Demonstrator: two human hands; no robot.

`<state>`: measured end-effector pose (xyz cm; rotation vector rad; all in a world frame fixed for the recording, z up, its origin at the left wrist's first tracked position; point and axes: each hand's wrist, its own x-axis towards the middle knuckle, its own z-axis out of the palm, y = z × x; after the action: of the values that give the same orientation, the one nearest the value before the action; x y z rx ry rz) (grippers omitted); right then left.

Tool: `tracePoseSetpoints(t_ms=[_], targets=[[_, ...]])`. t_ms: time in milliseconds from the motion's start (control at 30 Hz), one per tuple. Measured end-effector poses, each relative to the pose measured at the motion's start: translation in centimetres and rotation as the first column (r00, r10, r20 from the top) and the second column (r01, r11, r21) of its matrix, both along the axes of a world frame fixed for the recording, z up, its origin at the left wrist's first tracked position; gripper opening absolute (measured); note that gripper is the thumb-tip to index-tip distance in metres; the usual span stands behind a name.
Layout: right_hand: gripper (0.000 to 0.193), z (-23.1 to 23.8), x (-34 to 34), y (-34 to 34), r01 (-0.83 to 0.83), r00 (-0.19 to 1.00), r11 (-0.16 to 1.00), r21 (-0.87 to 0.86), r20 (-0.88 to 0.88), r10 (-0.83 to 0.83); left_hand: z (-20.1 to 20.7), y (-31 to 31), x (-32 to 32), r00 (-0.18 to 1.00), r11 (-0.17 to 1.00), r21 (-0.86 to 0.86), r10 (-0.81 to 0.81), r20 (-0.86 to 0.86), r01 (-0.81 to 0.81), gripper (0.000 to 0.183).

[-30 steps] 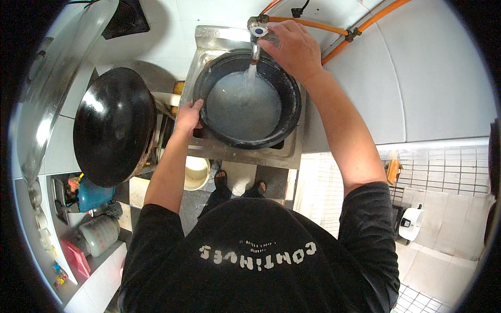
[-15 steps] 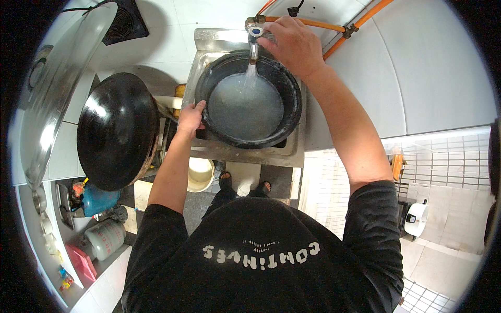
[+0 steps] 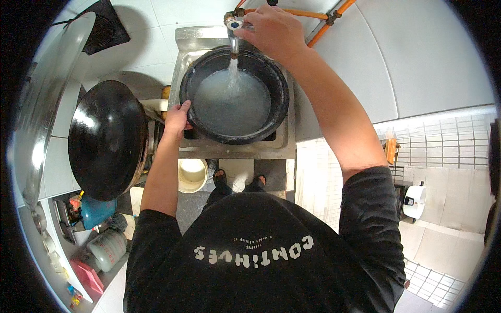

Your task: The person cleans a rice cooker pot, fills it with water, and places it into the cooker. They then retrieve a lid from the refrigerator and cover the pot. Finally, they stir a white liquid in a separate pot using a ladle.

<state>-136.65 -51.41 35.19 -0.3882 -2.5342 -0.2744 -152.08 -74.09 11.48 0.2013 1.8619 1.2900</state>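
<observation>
A wide black basin (image 3: pixel 280 99) rests in a metal sink (image 3: pixel 235 152), holding cloudy grey water (image 3: pixel 229 107). My left hand (image 3: pixel 177 119) grips its left rim, thumb on top; the fingers beneath are partly hidden. Above the basin's far side, a metal faucet (image 3: pixel 234 46) pours a stream of water (image 3: pixel 232 73) into it. My right hand (image 3: pixel 276 34) reaches up to the faucet and is closed on its handle (image 3: pixel 236 24), which has a blue dot; the fingers cover part of that handle.
A large black wok (image 3: pixel 107 141) stands tilted left of the sink. A cream bucket (image 3: pixel 192 175) sits on the floor below. Orange pipes (image 3: pixel 292 12) run along the wall by the faucet. A grey gas cylinder (image 3: pixel 107 250) is at lower left, a white rice cooker (image 3: pixel 415 201) at right.
My view has shifted slightly, so the sink and basin appear farther left and a little higher. Both hands keep their places on the rim and faucet handle. Water still runs.
</observation>
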Motion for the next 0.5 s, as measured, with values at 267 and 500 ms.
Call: tracePoseSetpoints(t_ms=[267,500], targets=[[0.041,0.2,-0.2,-0.2,0.118,0.991,0.990,0.076,0.054,-0.122,-0.8,-0.1,-0.3,1.000,1.000,0.030,-0.003,-0.015,0.003,0.044],[0.039,-1.2,-0.8,0.3,0.091,0.994,0.988,0.128,0.054,-0.099,0.6,-0.1,0.0,1.000,1.000,0.021,-0.014,0.009,0.014,0.041]])
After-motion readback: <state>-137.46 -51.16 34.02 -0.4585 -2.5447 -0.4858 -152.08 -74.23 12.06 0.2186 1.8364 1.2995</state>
